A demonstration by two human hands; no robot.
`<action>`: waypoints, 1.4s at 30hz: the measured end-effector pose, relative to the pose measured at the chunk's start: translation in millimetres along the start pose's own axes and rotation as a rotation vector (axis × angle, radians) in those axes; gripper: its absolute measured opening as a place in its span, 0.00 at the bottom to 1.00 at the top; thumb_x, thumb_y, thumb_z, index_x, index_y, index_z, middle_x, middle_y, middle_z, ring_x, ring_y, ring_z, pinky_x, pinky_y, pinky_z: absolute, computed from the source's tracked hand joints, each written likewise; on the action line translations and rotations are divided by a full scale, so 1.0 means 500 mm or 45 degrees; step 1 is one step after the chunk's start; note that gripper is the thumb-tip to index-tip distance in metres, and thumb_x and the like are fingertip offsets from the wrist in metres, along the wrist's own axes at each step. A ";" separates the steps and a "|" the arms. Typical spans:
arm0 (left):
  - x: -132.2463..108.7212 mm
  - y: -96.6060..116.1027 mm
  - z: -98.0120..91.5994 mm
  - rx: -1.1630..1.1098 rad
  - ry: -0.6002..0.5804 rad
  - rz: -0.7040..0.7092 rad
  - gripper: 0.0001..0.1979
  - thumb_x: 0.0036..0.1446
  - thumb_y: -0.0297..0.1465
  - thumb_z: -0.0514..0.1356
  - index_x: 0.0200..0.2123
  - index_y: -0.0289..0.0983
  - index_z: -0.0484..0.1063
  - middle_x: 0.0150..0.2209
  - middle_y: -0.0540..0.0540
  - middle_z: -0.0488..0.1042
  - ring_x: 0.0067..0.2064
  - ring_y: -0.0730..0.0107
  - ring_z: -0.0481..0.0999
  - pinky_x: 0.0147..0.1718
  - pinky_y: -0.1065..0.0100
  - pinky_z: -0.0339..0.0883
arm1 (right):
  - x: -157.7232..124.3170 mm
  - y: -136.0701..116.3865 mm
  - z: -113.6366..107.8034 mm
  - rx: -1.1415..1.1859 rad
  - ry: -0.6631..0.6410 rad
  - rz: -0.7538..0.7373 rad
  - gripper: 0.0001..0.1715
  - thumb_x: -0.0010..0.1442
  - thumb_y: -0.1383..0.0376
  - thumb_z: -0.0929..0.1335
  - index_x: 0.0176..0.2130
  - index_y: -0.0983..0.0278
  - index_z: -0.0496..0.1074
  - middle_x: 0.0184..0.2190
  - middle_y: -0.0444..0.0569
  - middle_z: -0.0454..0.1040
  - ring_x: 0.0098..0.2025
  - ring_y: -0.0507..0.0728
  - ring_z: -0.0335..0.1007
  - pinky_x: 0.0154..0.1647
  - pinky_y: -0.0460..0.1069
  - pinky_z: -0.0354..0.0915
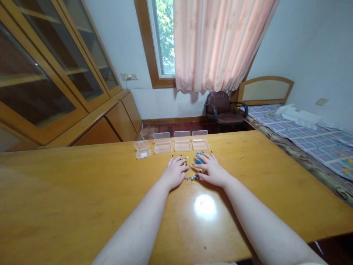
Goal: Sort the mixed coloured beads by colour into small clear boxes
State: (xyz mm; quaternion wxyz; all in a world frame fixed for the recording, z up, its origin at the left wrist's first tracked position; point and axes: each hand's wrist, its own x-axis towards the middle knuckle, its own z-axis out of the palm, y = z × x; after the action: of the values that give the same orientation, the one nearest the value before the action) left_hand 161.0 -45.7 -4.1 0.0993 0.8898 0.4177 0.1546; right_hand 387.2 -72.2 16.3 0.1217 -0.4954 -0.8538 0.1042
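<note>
Both hands rest palm down over the bench (82, 191), side by side with a narrow gap between them. The left hand (176, 172) has its fingers spread apart; small yellow pieces (185, 160) lie at its fingertips, on the side facing the right hand. The right hand (211, 169) also has its fingers spread; small blue pieces (199, 159) lie beneath and just beside its fingers. Whether either hand presses on a piece cannot be told. A loose row of mixed small pieces (192, 179), brown, blue and yellow, lies between the two hands, near the right thumb.

Beyond the hands stand four clear plastic boxes (182, 146), lids raised. The smallest, left of and beyond the left hand, bears a white label (143, 155); two stand beyond the left hand, and the fourth beyond the right hand. Well beyond the right hand is a brown office chair (220, 117); farther right is a bed (309, 132).
</note>
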 end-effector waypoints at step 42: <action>-0.002 0.005 0.017 -0.021 -0.069 -0.057 0.23 0.56 0.32 0.54 0.56 0.51 0.64 0.63 0.46 0.56 0.64 0.52 0.50 0.61 0.40 0.38 | 0.001 -0.004 0.016 0.036 -0.059 0.013 0.27 0.56 0.48 0.66 0.54 0.50 0.67 0.65 0.51 0.50 0.66 0.67 0.39 0.61 0.70 0.33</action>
State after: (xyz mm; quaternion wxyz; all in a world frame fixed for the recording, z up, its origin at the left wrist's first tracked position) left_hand 165.2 -48.6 -11.3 0.1212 0.8833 0.4333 0.1316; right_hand 382.7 -73.4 9.3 0.1083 -0.4956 -0.8522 0.1283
